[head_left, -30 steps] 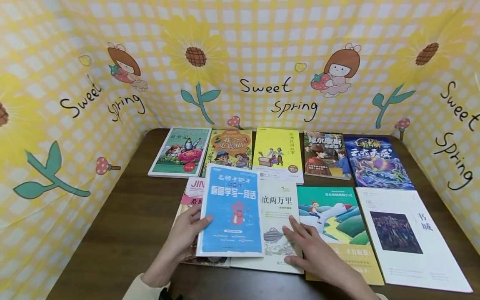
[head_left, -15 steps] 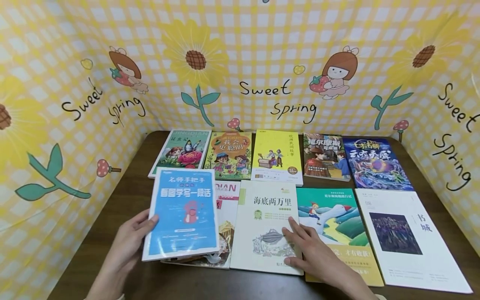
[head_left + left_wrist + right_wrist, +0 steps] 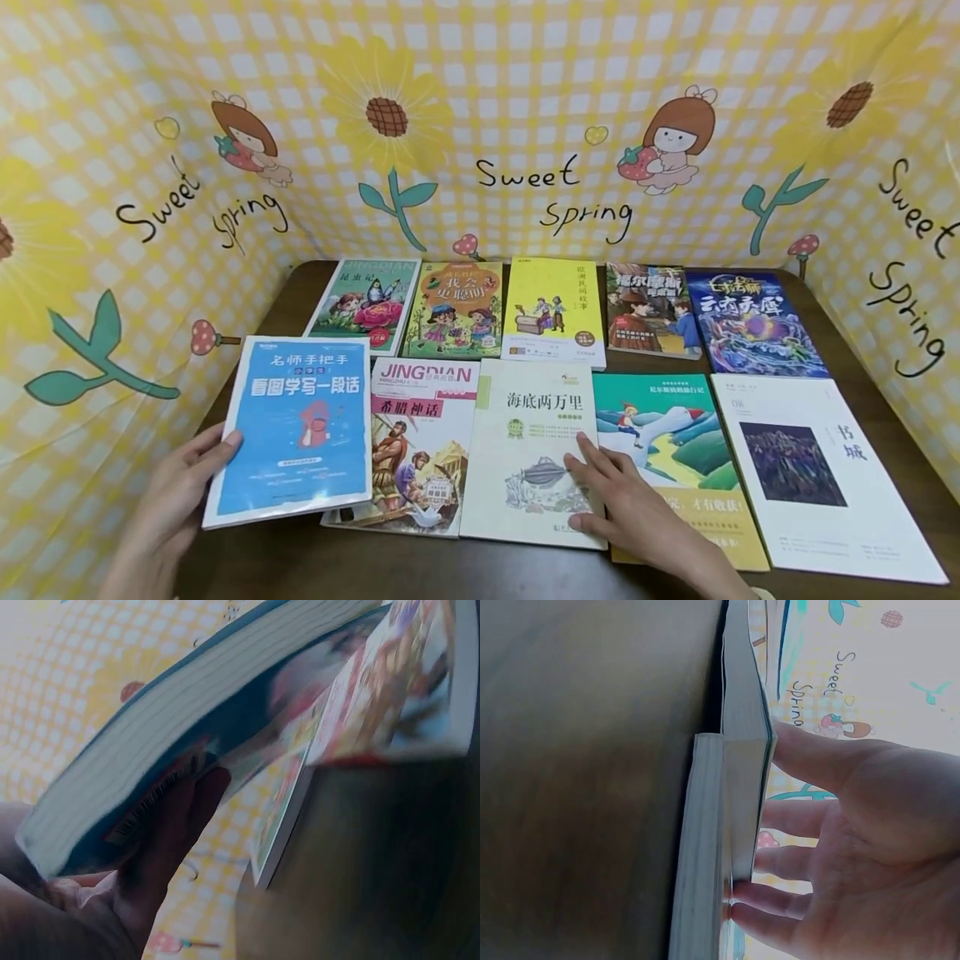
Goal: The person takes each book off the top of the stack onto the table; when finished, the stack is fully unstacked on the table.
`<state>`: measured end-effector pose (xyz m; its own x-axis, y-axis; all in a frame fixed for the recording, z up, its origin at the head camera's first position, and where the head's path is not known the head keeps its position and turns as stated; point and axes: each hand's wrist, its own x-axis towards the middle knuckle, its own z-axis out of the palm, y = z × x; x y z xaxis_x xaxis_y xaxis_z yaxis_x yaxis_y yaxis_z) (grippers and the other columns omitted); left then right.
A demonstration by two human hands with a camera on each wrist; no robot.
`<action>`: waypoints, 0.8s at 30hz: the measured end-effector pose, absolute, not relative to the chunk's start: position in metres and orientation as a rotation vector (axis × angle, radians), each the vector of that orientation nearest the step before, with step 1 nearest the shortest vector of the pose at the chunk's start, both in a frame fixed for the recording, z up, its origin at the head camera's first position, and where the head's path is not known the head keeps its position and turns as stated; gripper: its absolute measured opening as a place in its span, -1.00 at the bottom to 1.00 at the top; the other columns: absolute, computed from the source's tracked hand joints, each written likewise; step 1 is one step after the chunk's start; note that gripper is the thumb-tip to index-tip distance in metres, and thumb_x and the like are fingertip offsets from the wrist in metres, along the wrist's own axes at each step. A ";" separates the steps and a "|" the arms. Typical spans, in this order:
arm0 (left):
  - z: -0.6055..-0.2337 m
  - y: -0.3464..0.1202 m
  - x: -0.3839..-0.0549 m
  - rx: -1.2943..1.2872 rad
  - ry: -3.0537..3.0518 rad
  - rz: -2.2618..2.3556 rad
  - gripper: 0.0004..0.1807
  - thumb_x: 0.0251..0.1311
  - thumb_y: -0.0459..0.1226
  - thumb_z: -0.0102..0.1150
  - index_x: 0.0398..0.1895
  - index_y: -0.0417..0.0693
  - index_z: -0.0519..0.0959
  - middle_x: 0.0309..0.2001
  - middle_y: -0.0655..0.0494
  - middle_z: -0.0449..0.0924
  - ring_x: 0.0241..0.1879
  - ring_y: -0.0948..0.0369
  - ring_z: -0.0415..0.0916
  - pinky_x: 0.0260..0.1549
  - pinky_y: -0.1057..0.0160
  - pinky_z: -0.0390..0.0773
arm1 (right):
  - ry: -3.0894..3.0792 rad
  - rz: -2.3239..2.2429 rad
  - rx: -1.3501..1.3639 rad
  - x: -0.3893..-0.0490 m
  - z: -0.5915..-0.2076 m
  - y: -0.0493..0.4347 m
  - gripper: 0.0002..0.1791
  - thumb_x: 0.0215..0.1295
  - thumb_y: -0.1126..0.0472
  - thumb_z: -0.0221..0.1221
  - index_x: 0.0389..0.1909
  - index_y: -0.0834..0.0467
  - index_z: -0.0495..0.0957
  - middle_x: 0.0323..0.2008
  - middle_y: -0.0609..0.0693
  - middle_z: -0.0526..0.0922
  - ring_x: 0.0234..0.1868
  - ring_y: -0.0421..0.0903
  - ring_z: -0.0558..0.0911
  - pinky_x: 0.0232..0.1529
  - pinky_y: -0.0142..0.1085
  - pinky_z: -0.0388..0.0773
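My left hand [image 3: 167, 492] holds a thick blue-covered book [image 3: 296, 433] by its left side, thumb on the front cover. In the left wrist view the fingers [image 3: 180, 817] lie beneath its back cover, near a barcode, and the book is tilted above the table. Just right of it lies a paperback with a red title band and warriors [image 3: 420, 450]. My right hand [image 3: 637, 508] rests with spread fingers on a cream book with a submarine drawing [image 3: 536, 458]. In the right wrist view its fingertips touch the cover and edge of that book [image 3: 746, 750].
A green book with a goose [image 3: 667, 425] and a large white book [image 3: 825, 492] lie to the right. Behind, a row of several books includes a yellow one [image 3: 551, 312] and a purple-blue one [image 3: 757, 325]. Yellow checked cloth [image 3: 510, 92] encloses the brown table [image 3: 247, 567].
My left hand has carried the blue book leftward, off the cream book and then off the warriors paperback, which now shows almost whole. The right hand has stayed in place.
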<state>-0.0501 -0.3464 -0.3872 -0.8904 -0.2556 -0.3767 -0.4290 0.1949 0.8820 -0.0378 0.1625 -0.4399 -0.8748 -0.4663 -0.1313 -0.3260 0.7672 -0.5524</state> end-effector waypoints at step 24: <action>-0.411 -0.389 -0.074 -0.588 2.785 0.962 -0.38 0.49 -0.14 -0.17 0.38 -0.47 0.11 0.27 -0.54 0.16 0.05 -0.24 0.27 0.00 -0.22 0.30 | 2.684 -0.783 -0.586 -0.038 -0.439 0.162 -0.21 0.19 -0.17 0.25 0.40 0.04 0.31 0.50 0.05 0.02 0.32 0.24 0.24 0.08 0.09 0.43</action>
<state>-0.0738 -0.3894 -0.4105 -0.9144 -0.3175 -0.2512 -0.4049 0.7197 0.5640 -0.0375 0.1624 -0.4391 -0.8770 -0.4551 -0.1542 -0.3008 0.7702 -0.5624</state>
